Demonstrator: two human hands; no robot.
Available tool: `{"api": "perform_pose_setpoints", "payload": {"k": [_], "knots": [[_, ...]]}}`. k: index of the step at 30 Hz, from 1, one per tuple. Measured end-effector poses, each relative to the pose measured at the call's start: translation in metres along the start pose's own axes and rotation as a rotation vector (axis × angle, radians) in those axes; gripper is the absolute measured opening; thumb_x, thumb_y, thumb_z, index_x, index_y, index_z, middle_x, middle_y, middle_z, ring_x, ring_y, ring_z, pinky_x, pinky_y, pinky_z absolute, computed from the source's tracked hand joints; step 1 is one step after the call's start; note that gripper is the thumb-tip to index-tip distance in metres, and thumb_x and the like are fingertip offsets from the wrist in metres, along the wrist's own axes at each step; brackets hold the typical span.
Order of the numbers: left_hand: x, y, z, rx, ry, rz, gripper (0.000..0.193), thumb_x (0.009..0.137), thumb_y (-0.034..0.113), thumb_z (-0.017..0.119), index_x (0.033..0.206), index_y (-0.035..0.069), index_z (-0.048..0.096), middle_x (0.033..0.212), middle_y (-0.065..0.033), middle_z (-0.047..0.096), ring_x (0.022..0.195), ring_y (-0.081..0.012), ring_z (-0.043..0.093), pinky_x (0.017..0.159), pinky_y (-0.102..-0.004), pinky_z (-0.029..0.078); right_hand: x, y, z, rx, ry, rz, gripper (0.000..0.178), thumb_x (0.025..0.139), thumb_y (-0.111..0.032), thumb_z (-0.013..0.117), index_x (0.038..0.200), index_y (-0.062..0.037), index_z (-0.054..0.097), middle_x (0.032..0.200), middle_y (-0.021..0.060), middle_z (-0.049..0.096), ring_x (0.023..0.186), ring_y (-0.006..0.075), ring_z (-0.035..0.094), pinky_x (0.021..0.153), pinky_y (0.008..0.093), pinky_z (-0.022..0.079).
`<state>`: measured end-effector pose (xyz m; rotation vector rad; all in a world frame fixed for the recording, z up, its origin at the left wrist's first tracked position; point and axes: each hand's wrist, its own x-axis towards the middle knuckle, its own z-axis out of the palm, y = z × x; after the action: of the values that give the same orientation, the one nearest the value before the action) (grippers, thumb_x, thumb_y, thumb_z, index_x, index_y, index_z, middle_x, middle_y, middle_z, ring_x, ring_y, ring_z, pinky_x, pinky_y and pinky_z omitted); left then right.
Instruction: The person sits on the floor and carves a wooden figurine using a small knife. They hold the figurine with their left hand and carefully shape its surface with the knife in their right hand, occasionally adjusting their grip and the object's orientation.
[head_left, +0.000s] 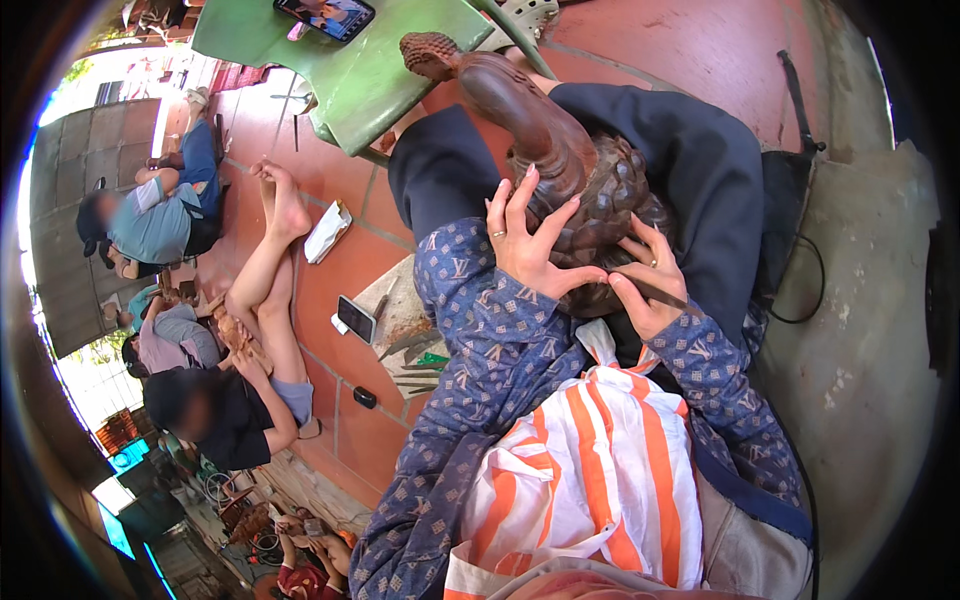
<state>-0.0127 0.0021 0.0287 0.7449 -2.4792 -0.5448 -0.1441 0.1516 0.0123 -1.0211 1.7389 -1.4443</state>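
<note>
Pinching thin dark tool (pixel 662 294) in right hand (pixel 650 285) | laying left hand (pixel 534 248) splayed over brown statue (pixel 545 145), with thumb beside tool's tip | statue location: between legs (pixel 690 150), under and beyond hands | left of hands: phone (pixel 357 319)

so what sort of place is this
Probably a woodcarving workshop: there's a dark carved figure, slim tools laid out at the left, and other people seated nearby.

Tiled floor (pixel 365 440), left of the left hand (pixel 530 252): white packet (pixel 327 232), mat (pixel 405 310), black object (pixel 365 397) (identity unclear). Green chair (pixel 350 90), beyond that hand: phone (pixel 335 12).
</note>
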Motion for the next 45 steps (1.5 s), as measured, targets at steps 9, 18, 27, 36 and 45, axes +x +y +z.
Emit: {"api": "perform_pose_setpoints", "payload": {"k": [9,18,27,36,45], "knots": [[0.002,-0.006,-0.003,-0.083,-0.002,0.028,0.079,0.051,0.055,0.087,0.117,0.016,0.071,0.148,-0.0187,0.039,0.134,-0.0398,0.033,0.112,-0.0481,0.024,0.002,-0.001,0.001,-0.133,0.039,-0.092,0.011,0.077,-0.01,0.073,0.087,-0.0066,0.076,0.135,0.0289,0.047,0.126,0.04,0.048,0.108,0.0451,0.035],[0.004,-0.018,-0.008,-0.137,-0.042,0.066,0.076,0.05,0.053,0.088,0.114,0.015,0.072,0.148,-0.0171,0.039,0.134,-0.0389,0.034,0.112,-0.0479,0.025,0.001,-0.004,0.003,-0.255,0.042,-0.153,0.014,0.077,-0.013,0.073,0.09,-0.008,0.077,0.136,0.0288,0.045,0.126,0.0414,0.047,0.109,0.0463,0.033],[0.003,-0.017,-0.01,-0.122,-0.051,0.067,0.078,0.049,0.052,0.089,0.115,0.015,0.072,0.147,-0.0169,0.04,0.134,-0.0399,0.032,0.111,-0.0485,0.026,0.001,-0.009,0.003,-0.294,0.011,-0.198,0.01,0.078,-0.006,0.07,0.086,-0.0003,0.074,0.136,0.0305,0.044,0.128,0.0446,0.047,0.11,0.0477,0.036],[0.003,0.008,0.002,-0.023,0.033,-0.057,0.068,0.054,0.037,0.088,0.116,0.017,0.071,0.149,-0.0169,0.037,0.135,-0.0411,0.031,0.112,-0.049,0.024,0.001,0.006,-0.003,-0.107,-0.022,-0.115,0.011,0.076,-0.005,0.072,0.084,0.0016,0.073,0.139,0.0308,0.041,0.129,0.0442,0.046,0.11,0.0467,0.036],[0.005,-0.019,-0.014,-0.18,-0.099,0.062,0.077,0.052,0.052,0.088,0.118,0.016,0.071,0.148,-0.0198,0.038,0.136,-0.042,0.031,0.112,-0.0492,0.024,0.0,-0.006,0.007,-0.312,0.036,-0.138,0.014,0.076,-0.015,0.074,0.088,-0.0088,0.077,0.138,0.0315,0.043,0.126,0.0427,0.046,0.108,0.0475,0.033]]}}
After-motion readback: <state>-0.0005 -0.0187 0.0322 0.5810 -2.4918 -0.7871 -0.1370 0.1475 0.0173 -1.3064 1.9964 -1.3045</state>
